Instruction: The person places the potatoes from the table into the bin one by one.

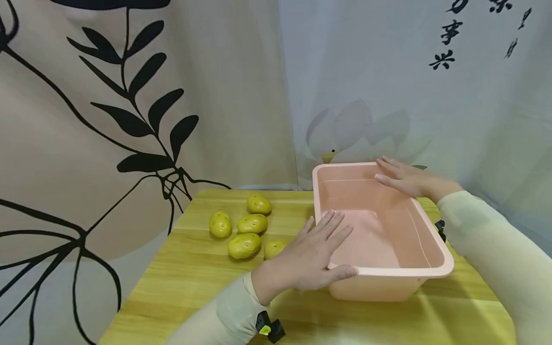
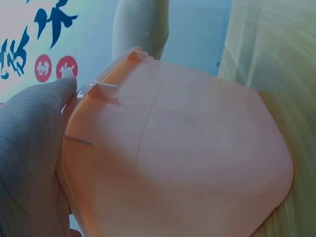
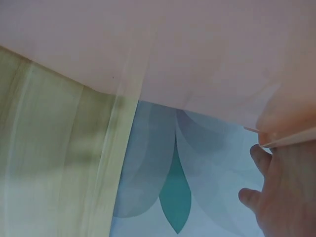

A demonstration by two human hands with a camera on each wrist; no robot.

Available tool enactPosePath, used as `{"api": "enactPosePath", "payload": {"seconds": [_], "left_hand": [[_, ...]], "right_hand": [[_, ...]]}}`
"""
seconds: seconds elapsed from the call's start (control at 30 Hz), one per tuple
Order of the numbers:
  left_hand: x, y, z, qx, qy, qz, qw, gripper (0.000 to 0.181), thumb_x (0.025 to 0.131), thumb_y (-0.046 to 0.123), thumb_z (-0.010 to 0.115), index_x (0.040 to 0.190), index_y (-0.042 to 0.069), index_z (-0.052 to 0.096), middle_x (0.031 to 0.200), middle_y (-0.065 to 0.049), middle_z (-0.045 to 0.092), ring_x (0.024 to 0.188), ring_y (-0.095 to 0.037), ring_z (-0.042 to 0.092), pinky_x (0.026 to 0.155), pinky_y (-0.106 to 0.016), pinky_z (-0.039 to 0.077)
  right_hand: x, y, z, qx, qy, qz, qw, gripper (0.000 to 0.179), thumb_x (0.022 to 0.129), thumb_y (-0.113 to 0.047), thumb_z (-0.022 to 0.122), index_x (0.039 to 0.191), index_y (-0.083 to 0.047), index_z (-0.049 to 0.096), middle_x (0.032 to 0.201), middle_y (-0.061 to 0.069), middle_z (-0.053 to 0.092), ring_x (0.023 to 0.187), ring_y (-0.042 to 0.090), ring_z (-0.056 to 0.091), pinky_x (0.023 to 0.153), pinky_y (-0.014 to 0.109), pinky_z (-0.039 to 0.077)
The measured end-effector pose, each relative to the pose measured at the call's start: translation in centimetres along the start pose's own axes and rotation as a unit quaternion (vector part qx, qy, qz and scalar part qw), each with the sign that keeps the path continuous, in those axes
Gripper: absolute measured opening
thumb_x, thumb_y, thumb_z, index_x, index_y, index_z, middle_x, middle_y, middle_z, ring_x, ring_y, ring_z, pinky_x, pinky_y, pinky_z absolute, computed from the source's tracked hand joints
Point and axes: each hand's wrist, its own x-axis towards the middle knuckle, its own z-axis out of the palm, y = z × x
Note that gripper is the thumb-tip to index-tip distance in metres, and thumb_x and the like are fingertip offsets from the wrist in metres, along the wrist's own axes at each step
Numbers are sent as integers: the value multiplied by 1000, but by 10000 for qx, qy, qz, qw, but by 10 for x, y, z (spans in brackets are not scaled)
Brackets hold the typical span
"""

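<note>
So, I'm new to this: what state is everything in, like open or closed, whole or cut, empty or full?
Tub: upright, lidless, no contents visible.
Potatoes: whole, loose beside the tub; one partly hidden by the left hand.
Left hand: fingers straight, at the tub's near-left corner.
Right hand: fingers extended, at the tub's far-right corner.
Curtain: hanging behind the table.
</note>
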Motion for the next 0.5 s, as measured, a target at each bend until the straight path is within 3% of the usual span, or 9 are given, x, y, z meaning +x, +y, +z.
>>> {"api": "enactPosePath", "payload": {"seconds": [0.27, 0.5], "left_hand": [[-9, -3, 1, -317, 402, -271, 9983, 81, 93, 70, 21, 155, 19, 12, 161, -3, -1, 145, -16, -11, 114, -55, 11], [-20, -3, 4, -800, 532, -568, 9937, 88, 92, 71, 31, 155, 13, 10, 160, -3, -4, 146, -20, -5, 116, -44, 14]], "right_hand": [[-10, -7, 2, -144, 144, 197, 9996, 76, 97, -63, 28, 156, -21, 4, 161, 11, -2, 143, 43, 3, 105, 70, 11], [-22, -13, 12, -216, 285, 261, 9990, 77, 98, -62, 28, 156, -16, 7, 161, 13, -1, 144, 40, -1, 107, 68, 9]]}}
